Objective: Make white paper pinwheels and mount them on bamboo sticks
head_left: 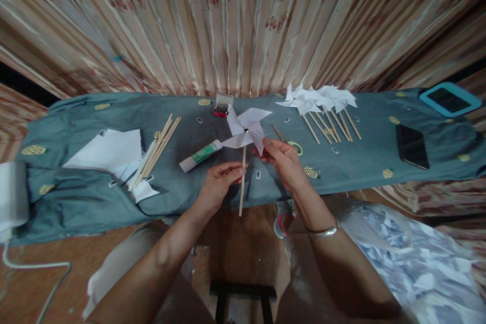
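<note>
White paper pinwheel (246,129) on a wooden stick (242,190), held upright at the middle of the cloth-covered surface (364,164), the stick's lower end overhanging the near edge. The left hand (218,185) pinches the stick between thumb and fingers below the blades; the fingers of the right hand (284,161) pinch the lower right blade. Just behind the pinwheel stands an open box of pins (221,110); to its left lies a green-and-white tube (201,156), and beside the right hand, scissors (295,148). Farther left, loose sticks (161,147) lie beside paper sheets (110,151). Right: a row of pinwheels (321,98), a dark phone (412,147) and a blue-framed tablet (448,99). Behind hangs a patterned curtain (246,50).
</note>
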`<act>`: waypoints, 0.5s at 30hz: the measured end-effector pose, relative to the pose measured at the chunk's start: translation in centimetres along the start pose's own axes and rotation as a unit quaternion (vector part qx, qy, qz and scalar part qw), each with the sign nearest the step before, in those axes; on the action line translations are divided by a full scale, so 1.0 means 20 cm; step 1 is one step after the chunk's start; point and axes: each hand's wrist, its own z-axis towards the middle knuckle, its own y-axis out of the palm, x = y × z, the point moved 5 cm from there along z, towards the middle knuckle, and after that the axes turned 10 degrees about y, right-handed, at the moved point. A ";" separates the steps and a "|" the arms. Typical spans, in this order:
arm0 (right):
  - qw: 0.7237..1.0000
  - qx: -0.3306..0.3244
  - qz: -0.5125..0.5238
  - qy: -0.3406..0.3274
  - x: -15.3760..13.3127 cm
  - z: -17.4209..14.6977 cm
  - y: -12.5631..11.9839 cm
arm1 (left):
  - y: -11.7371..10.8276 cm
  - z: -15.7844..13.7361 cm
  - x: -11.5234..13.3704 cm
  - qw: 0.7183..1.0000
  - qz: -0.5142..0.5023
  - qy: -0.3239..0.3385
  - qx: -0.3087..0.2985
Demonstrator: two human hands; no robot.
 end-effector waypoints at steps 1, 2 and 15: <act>1.000 0.004 0.011 0.006 0.00 0.00 -0.01 | 0.00 0.00 0.00 1.000 0.001 -0.001 -0.002; 1.000 0.010 0.022 0.013 0.00 0.01 -0.01 | 0.00 0.00 0.00 1.000 0.004 -0.002 -0.005; 0.998 0.019 0.051 0.044 0.00 0.02 -0.03 | 0.01 -0.01 -0.01 1.000 0.025 0.004 -0.017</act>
